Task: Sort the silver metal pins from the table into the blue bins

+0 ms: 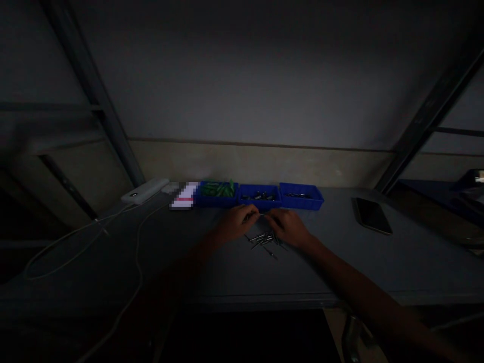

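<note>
My left hand (238,222) and my right hand (289,227) face each other over the grey table, fingers closed. A thin, light-coloured piece (262,215) spans the small gap between their fingertips, pinched from both sides; its details are too dark to tell. Just below lies a loose pile of slim metal parts (266,239), partly beside my right hand. Behind the hands, a blue bin (260,204) holds small metal pieces. Left of it stands a blue bin with green items (217,189); on the right, another blue bin (302,203) contains thin metal parts.
A dark phone (372,216) lies at the right on the table (227,277). A white device (145,191) with cables sits at the back left, near a pale sheet (185,196). Metal frame posts rise at both sides before a wall.
</note>
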